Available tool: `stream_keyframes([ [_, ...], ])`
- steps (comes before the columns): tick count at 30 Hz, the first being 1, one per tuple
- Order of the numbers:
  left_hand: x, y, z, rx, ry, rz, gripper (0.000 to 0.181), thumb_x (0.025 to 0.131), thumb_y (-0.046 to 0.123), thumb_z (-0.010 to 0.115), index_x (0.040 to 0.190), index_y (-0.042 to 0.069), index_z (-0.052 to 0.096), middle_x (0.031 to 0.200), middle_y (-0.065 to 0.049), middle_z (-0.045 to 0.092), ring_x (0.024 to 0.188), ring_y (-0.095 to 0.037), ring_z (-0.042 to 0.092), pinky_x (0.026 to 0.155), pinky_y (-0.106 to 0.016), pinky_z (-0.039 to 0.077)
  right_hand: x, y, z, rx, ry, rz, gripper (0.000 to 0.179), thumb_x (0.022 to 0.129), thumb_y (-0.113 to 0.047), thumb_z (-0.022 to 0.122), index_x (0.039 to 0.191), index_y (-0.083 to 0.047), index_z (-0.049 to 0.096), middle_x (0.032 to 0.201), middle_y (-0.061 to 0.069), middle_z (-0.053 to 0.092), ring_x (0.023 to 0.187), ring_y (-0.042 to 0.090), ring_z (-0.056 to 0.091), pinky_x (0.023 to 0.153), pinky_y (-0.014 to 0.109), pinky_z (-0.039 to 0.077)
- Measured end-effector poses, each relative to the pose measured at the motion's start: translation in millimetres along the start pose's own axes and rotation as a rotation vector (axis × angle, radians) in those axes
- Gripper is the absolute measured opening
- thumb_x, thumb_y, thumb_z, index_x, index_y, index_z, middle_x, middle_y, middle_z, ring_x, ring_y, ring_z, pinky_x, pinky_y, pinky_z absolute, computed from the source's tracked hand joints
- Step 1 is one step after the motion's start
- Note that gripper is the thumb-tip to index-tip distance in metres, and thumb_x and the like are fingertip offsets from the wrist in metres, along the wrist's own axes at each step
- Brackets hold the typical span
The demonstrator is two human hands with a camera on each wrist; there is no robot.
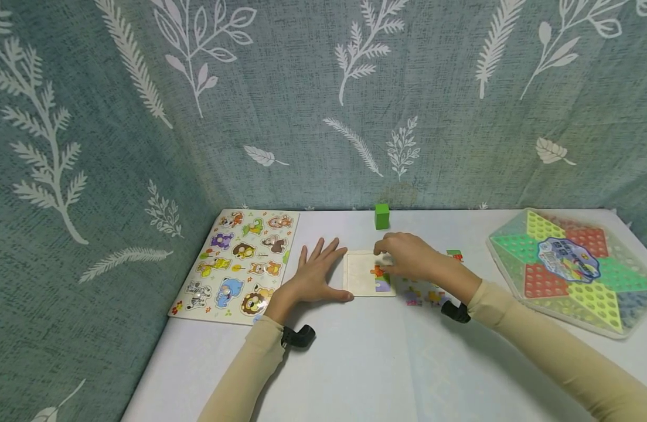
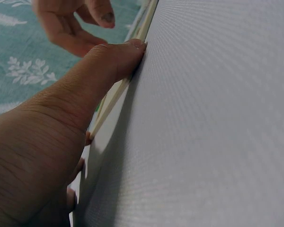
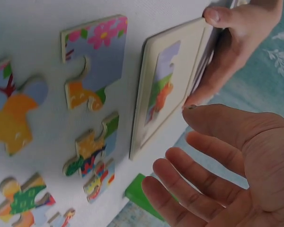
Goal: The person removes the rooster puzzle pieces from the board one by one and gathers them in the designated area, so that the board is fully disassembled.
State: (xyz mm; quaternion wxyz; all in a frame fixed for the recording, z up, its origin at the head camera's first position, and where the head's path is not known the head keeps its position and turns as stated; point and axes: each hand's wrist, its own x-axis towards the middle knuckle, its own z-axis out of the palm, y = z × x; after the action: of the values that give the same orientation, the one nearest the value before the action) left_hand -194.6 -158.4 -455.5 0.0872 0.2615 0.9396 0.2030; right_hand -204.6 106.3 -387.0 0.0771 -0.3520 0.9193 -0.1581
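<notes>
A small pale wooden puzzle tray [image 1: 361, 275] lies flat on the table. Inside its right side is a colourful puzzle piece [image 3: 163, 87] in lilac, green and orange. My left hand [image 1: 318, 276] holds the tray across its left side, thumb at the near corner and index finger at the far one; the other fingers spread outward. Over the tray's right edge hovers my right hand [image 1: 410, 256], fingers loosely bent and nothing seen between them in the right wrist view. Several loose puzzle pieces [image 3: 102, 52] lie right of the tray, partly hidden under the right forearm in the head view.
A green block [image 1: 381, 217] stands behind the tray near the wall cloth. To the left lies an animal peg board [image 1: 239, 266]. A hexagonal game board [image 1: 571, 269] with coloured triangles is at the right. Patterned cloth [image 1: 302, 117] hangs behind and left.
</notes>
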Motion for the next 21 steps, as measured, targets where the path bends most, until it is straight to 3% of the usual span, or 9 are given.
stream_keyframes([
  [12, -0.1, -1.6, 2.3, -0.009, 0.009, -0.003, 0.11, 0.073, 0.064, 0.08, 0.16, 0.021, 0.027, 0.168, -0.003, 0.009, 0.152, -0.032, -0.004, 0.114, -0.062, -0.009, 10.3, -2, 17, -0.015, -0.015, -0.065, 0.025, 0.083, -0.012, 0.081, 0.107, -0.006, 0.074, 0.097, 0.005, 0.067, 0.083, 0.016, 0.063, 0.072, 0.032, 0.054],
  [21, 0.5, -1.8, 2.9, -0.006, 0.003, -0.008, 0.11, 0.073, 0.065, 0.079, 0.16, 0.022, 0.026, 0.168, -0.002, 0.007, 0.152, -0.031, -0.006, 0.115, -0.062, -0.009, 12.0, -6, 23, -0.047, 0.002, -0.091, 0.02, 0.084, -0.01, 0.08, 0.103, -0.005, 0.074, 0.086, 0.002, 0.063, 0.07, 0.012, 0.051, 0.066, 0.03, 0.048],
])
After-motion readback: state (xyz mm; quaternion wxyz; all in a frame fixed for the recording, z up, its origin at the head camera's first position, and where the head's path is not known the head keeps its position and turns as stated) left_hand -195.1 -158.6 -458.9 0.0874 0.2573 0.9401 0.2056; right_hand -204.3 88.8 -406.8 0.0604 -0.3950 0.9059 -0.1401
